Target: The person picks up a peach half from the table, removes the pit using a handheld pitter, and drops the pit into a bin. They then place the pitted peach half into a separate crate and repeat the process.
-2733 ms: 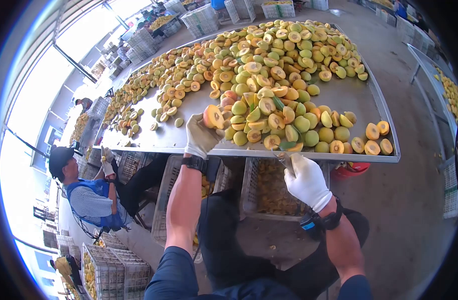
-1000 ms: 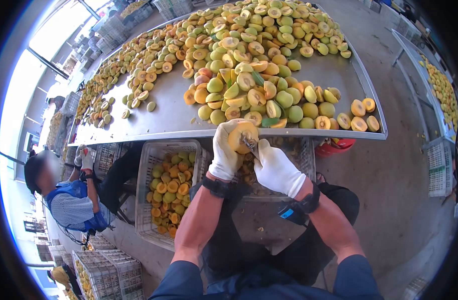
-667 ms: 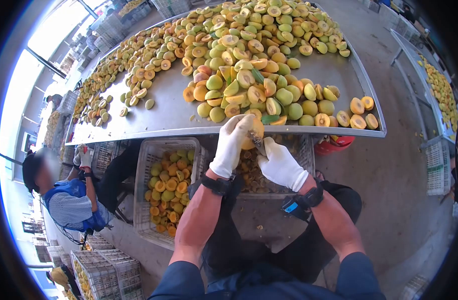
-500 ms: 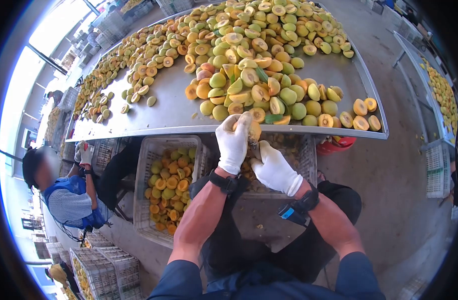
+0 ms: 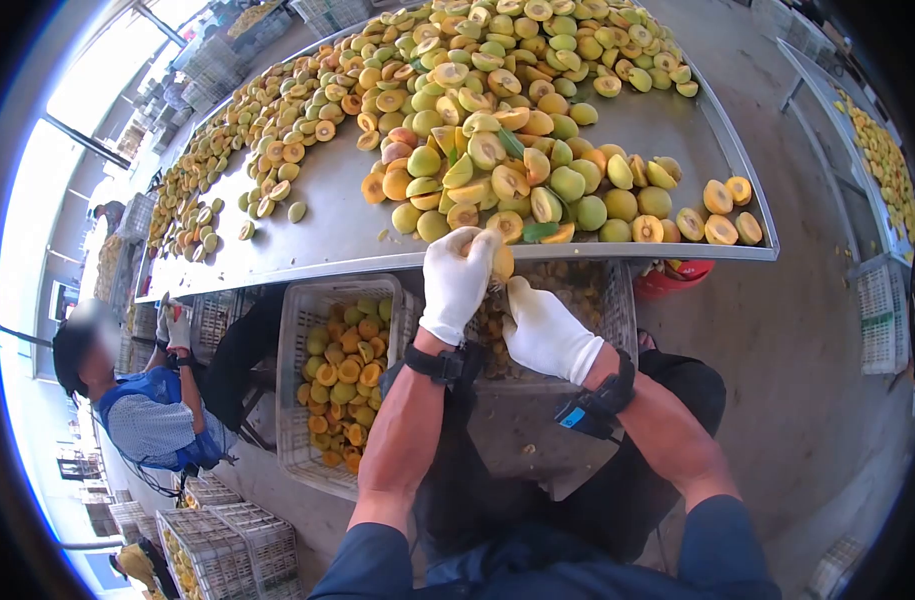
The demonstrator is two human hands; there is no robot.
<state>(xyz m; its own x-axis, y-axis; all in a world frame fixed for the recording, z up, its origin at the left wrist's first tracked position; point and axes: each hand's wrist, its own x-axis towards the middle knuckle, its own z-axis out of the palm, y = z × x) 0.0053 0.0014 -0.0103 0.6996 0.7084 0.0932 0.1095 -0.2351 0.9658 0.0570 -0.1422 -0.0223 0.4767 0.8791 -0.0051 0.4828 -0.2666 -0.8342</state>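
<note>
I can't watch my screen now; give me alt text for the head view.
A white-gloved left hand holds a yellow fruit by a metal table, the gloved right hand close beside the fruit, its grip hard to make out. Halved fruit is heaped on the table, and more lies in a crate below left.

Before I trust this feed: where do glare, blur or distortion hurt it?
Head view throughout: far left overexposed; metal table glaring toward its left; a co-worker's head blurred; fisheye bending outlines; left hand and right hand fairly sharp.
</note>
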